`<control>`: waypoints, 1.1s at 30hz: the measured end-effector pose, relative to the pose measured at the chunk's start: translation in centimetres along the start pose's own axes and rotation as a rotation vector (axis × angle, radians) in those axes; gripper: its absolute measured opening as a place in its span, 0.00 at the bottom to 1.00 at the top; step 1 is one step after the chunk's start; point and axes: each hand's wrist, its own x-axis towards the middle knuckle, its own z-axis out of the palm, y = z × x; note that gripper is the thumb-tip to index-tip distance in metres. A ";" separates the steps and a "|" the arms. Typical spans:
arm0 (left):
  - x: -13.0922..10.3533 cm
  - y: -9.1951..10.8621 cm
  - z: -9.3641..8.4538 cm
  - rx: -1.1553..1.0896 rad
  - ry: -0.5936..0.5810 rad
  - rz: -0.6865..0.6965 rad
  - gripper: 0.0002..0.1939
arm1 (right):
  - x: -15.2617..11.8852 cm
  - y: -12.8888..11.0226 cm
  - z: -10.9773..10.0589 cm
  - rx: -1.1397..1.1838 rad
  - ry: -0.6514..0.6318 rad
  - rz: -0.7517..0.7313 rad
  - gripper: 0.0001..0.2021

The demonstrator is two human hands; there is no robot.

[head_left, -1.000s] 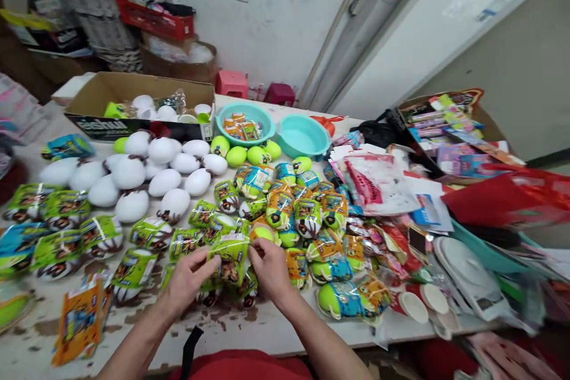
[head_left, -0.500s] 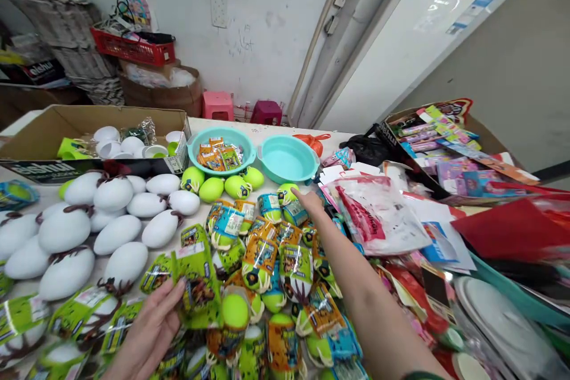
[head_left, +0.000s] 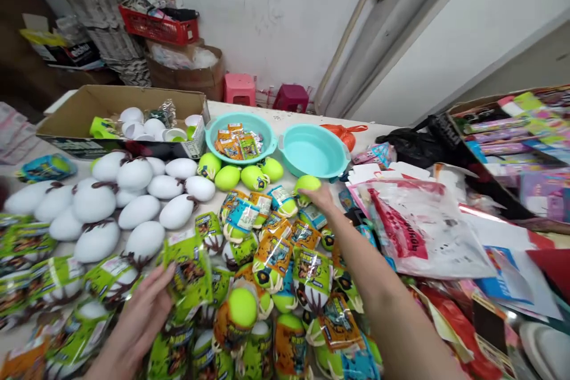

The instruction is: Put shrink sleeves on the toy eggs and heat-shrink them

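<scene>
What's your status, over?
Left hand at green packet. Right hand on unwrapped green egg. Wrapped eggs crowded between hands.

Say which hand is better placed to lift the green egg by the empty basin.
The right hand, I'd judge: its fingers are at the green egg, just in front of the empty basin. The left hand is farther off, holding a green wrapper.

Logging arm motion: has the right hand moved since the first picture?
Yes: the right hand has gone forward, close to the empty basin, and is now at the green egg before it.
</scene>
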 end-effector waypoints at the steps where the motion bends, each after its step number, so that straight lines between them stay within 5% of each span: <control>1: -0.3 0.6 0.8 -0.022 -0.060 -0.004 0.12 | -0.9 -0.1 -0.7 0.065 0.005 -0.027 0.39; 4: -1.0 2.2 2.6 -0.033 -0.238 -0.005 0.11 | -5.1 -0.3 -3.2 0.400 -0.048 -0.101 0.44; 7: -1.6 3.1 3.5 0.051 -0.379 -0.027 0.09 | -12.2 -0.3 -4.8 0.789 -0.399 0.022 0.37; 10: -2.4 3.4 3.6 0.156 -0.459 -0.066 0.08 | -21.1 0.3 -4.0 1.005 -0.807 0.268 0.33; 14: -3.0 3.8 3.0 0.297 -0.670 -0.108 0.10 | -29.8 1.1 -1.6 1.057 -1.075 0.398 0.35; 21: -3.4 4.3 0.8 0.562 -0.785 -0.229 0.11 | -32.3 -0.9 -2.7 0.854 -1.269 0.150 0.44; 27: -6.6 4.9 0.2 0.767 -0.952 -0.060 0.11 | -34.3 -3.0 -2.4 0.723 -1.269 0.015 0.43; 31: -7.8 5.2 -2.1 0.600 -0.678 0.331 0.23 | -37.1 -2.6 -2.1 0.914 -1.254 0.130 0.37; 33: -8.1 4.4 -4.0 0.495 -0.604 0.285 0.30 | -38.9 -2.2 -2.2 0.993 -1.201 0.190 0.38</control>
